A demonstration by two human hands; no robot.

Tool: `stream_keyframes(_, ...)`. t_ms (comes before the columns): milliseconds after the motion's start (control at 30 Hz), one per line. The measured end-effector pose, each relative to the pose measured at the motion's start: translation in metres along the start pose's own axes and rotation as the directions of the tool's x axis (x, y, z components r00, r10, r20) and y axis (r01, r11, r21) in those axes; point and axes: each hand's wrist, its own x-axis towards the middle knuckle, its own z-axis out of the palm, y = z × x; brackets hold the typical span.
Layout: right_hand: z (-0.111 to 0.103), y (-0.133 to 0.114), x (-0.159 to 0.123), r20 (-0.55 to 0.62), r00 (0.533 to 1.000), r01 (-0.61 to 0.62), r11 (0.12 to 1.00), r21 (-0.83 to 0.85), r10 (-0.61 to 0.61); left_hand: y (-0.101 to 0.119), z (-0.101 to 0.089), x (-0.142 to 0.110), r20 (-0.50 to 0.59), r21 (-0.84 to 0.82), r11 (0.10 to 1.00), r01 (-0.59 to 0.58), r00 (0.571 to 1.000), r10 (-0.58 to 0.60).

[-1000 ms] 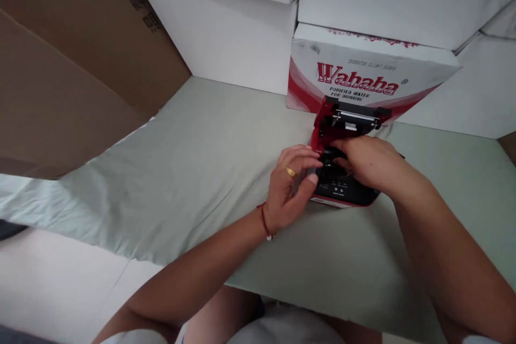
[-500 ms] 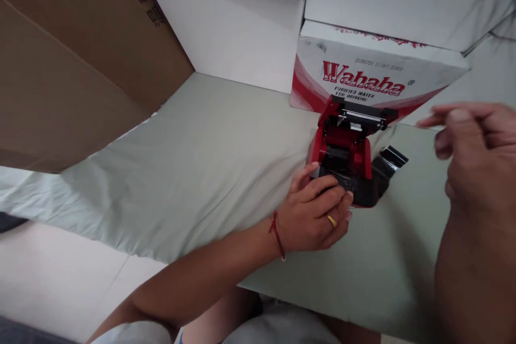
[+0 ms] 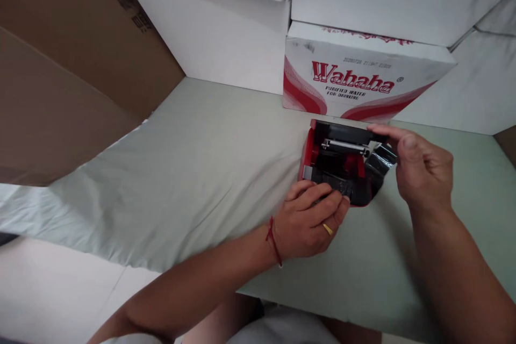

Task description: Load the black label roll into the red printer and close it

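Lid [image 3: 342, 131] lowered since earlier, right hand [image 3: 425, 172] at its edge, left hand [image 3: 310, 220] on red device [image 3: 308, 153] (both grips unclear).

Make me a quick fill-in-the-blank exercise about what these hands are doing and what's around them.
The left hand rests on a ____-and-black device.
With the right hand at it, the device's lid stands ____, not shut.
A red bracelet circles the ____ wrist.
The white carton bears one big red brand name: ____.

Missing words: red; open; left; Wahaha.
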Motion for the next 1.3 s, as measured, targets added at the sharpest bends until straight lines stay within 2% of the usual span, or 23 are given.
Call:
stream_keyframes(100, -0.004, -0.003, -0.015, -0.028, 0.996, 0.091, 0.991, 0.093, -0.089, 0.001, 0.0, -0.003, 0.017, -0.041, 0.999, 0.012, 1.0, -0.011)
stream_keyframes(233, 0.001, 0.001, -0.032, 0.076, 0.97, 0.233, 0.972, -0.022, -0.231, 0.001, 0.0, -0.001, 0.006, -0.005, 1.0, 0.011, 1.0, -0.011)
stream_keyframes(367, 0.009, 0.0, -0.043, 0.099, 0.955, 0.291, 0.946, -0.144, -0.279, 0.001, 0.001, 0.001, 0.003, 0.033, 0.999, 0.008, 1.0, -0.008)
stream_keyframes(533, 0.014, -0.008, -0.046, 0.09, 0.948, 0.318, 0.916, -0.244, -0.305, 0.001, 0.004, 0.0, 0.002, 0.04, 0.999, 0.015, 1.0, -0.015)
stream_keyframes(767, 0.023, -0.006, -0.051, 0.041, 0.947, 0.319, 0.916, -0.242, -0.319, 0.0, 0.007, -0.002, -0.017, 0.043, 0.999, 0.015, 1.0, -0.014)
stream_keyframes(867, 0.022, -0.002, -0.05, 0.023, 0.957, 0.288, 0.94, -0.185, -0.289, -0.003, 0.005, 0.0, -0.034, -0.033, 0.998, 0.059, 0.998, -0.06)
stream_keyframes(1000, 0.016, -0.003, -0.049, 0.063, 0.966, 0.255, 0.962, -0.095, -0.249, -0.008, -0.002, 0.004, -0.127, -0.223, 0.967, 0.123, 0.98, -0.154)
stream_keyframes(1067, 0.015, -0.006, -0.051, 0.099, 0.964, 0.253, 0.966, -0.047, -0.248, -0.012, -0.005, 0.003, -0.157, -0.301, 0.927, 0.222, 0.948, -0.278)
stream_keyframes(1100, 0.015, -0.008, -0.052, 0.115, 0.961, 0.254, 0.967, -0.022, -0.25, -0.015, -0.005, 0.002, -0.158, -0.338, 0.892, 0.301, 0.916, -0.369)
stream_keyframes(1167, 0.016, -0.01, -0.055, 0.12, 0.959, 0.257, 0.966, 0.018, -0.257, -0.024, -0.002, -0.002, -0.107, -0.431, 0.763, 0.483, 0.812, -0.574)
stream_keyframes(1233, 0.016, -0.011, -0.056, 0.099, 0.957, 0.268, 0.962, 0.05, -0.271, -0.034, 0.006, -0.007, 0.036, -0.555, 0.554, 0.62, 0.684, -0.729)
stream_keyframes(1300, 0.016, -0.011, -0.057, 0.066, 0.955, 0.284, 0.956, 0.076, -0.289, -0.042, 0.014, -0.011, 0.249, -0.684, 0.284, 0.672, 0.581, -0.775)
